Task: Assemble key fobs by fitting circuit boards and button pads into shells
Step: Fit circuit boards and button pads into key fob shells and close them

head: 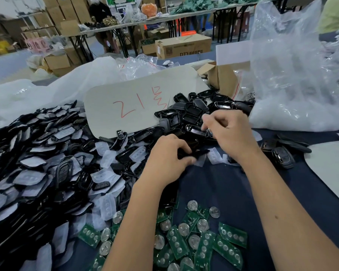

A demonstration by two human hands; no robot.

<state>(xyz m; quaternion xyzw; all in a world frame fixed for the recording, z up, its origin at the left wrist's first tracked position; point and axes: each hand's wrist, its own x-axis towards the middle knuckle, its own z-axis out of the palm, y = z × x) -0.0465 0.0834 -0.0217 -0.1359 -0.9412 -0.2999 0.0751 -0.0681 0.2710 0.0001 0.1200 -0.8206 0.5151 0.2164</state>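
A black plastic key fob shell (192, 153) is gripped in the curled fingers of the left hand (165, 160) at mid-counter. The right hand (226, 132) pinches into the heap of black shells (194, 110) behind; its catch cannot be told. Green circuit boards (202, 243) lie at the near edge, translucent button pads (106, 159) leftward. Most assembly remains.

The shells (192, 112) are black plastic, mostly glossy, some matt grey. The button pads (106, 159) look like soft, translucent milky rubber. The circuit boards (231, 234) are green with shiny metal discs. The surface (219, 184) is covered in dark matt cloth. The bag (294, 75) is crinkled clear plastic, and the card (129, 106) is smooth pale board.
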